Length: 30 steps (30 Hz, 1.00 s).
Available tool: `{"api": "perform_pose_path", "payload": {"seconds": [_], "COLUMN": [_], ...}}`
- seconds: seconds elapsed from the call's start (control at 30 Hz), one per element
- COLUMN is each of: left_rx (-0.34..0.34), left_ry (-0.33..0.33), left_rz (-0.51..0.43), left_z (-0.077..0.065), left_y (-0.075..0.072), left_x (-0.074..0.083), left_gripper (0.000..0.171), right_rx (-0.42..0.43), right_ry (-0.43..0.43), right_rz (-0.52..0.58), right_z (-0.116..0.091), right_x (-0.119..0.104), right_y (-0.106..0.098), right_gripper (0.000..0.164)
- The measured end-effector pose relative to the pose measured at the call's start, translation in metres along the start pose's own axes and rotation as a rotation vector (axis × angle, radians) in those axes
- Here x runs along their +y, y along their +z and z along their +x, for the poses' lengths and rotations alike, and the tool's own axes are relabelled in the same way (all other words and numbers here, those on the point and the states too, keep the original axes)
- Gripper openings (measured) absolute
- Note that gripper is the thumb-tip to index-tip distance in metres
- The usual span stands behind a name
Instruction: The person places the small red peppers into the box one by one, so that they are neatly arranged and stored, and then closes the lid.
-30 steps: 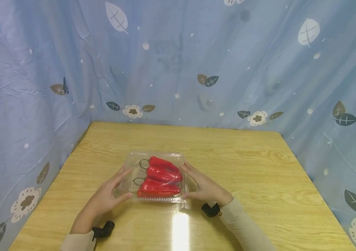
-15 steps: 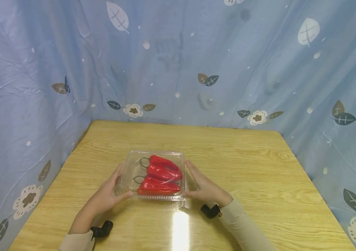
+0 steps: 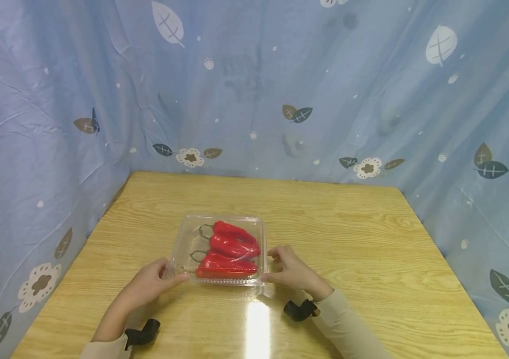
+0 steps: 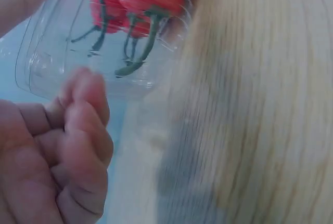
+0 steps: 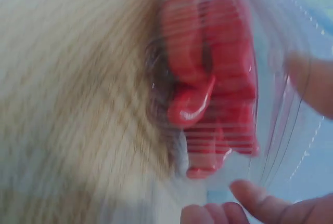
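Observation:
A clear plastic clamshell box (image 3: 184, 234) with its lid down rests on the wooden table. Inside lie several red peppers (image 3: 232, 247), their green stems pointing left. At the box's front left corner is my left hand (image 3: 146, 281); its thumb touches the front edge while the other fingers bend loosely beside the left wall, as the left wrist view shows. My right hand (image 3: 292, 269) is at the front right corner, thumb tip on the rim and bent fingers close to the right wall. Through the side wall in the right wrist view, the pepper tips (image 5: 192, 107) show.
The light wooden table (image 3: 349, 239) stretches around the box, with a bright reflection (image 3: 258, 329) in front. A blue patterned curtain (image 3: 254, 89) hangs behind and at both sides. Black wrist mounts (image 3: 143, 333) sit at the cuffs.
Both hands have drawn back towards the box's front corners. Their outstretched fingers have bent and slid down along the side walls, while the thumbs stay at the front edge. The box has barely shifted.

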<state>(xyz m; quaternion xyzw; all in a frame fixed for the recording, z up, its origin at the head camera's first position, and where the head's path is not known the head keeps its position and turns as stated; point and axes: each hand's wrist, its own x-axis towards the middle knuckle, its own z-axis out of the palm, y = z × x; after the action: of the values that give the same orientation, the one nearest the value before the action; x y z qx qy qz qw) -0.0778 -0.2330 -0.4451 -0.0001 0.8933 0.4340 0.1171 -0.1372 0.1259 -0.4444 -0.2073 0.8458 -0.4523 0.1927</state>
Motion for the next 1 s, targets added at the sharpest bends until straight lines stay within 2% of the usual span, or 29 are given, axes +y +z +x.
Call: {"api": "perform_pose_path", "payload": {"seconds": [0.13,0.3,0.43,0.5,0.6,0.73,0.87,1.0], "left_rx": [-0.081,-0.224,-0.302,-0.317,-0.315,-0.308,-0.308,-0.306], "left_ry": [0.002,0.064,0.11,0.115,0.121,0.121,0.121,0.118], "left_rz": [-0.145,-0.267,-0.313,-0.327,-0.333,-0.34,-0.349,-0.354], "left_z": [0.0,-0.001,-0.001,-0.001,-0.002,-0.003,-0.004,-0.004], "left_y": [-0.003,-0.009,-0.012,-0.013,-0.014,-0.014,-0.013,-0.013], "left_x": [-0.005,-0.014,-0.019,-0.021,-0.022,-0.021,-0.021,-0.02], "left_gripper": [0.035,0.035,0.031,0.029,0.035,0.042,0.044,0.045], "right_rx": [-0.095,-0.226,-0.237,-0.232,-0.225,-0.221,-0.233,-0.208], "right_ry": [0.03,0.06,0.079,0.08,0.081,0.08,0.066,0.069], "right_rz": [0.098,0.239,0.322,0.348,0.373,0.384,0.398,0.402], "right_z": [-0.001,-0.002,-0.002,-0.002,-0.002,-0.003,-0.004,-0.005], "right_x": [0.0,0.002,0.008,0.01,0.011,0.011,0.01,0.01], "right_y": [0.002,0.006,0.011,0.013,0.015,0.016,0.017,0.018], "right_gripper": [0.028,0.031,0.026,0.023,0.022,0.022,0.02,0.021]}}
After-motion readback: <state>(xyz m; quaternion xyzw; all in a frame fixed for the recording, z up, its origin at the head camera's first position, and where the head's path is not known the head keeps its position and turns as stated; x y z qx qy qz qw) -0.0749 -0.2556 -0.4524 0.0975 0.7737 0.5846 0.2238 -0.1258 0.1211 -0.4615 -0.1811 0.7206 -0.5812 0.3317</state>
